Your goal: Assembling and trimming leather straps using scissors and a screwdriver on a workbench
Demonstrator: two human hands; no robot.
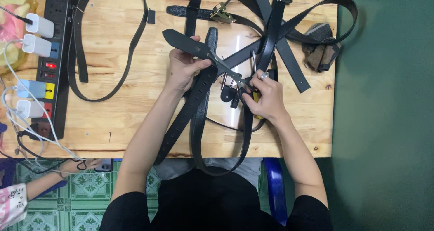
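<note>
Left hand (183, 68) closed around black belt (185, 43)

Both forearms bare, reaching up from the bottom edge and converging toward centre. Left hand (184, 68): wrist bent slightly inward, fingers curled, thumb pressed on top in a pinch. Right hand (264, 97): lower and to the right, closed in a fist-like grip, knuckles up, ring on one finger. Hands near each other, not touching. Short black sleeves at the upper arms.
</note>
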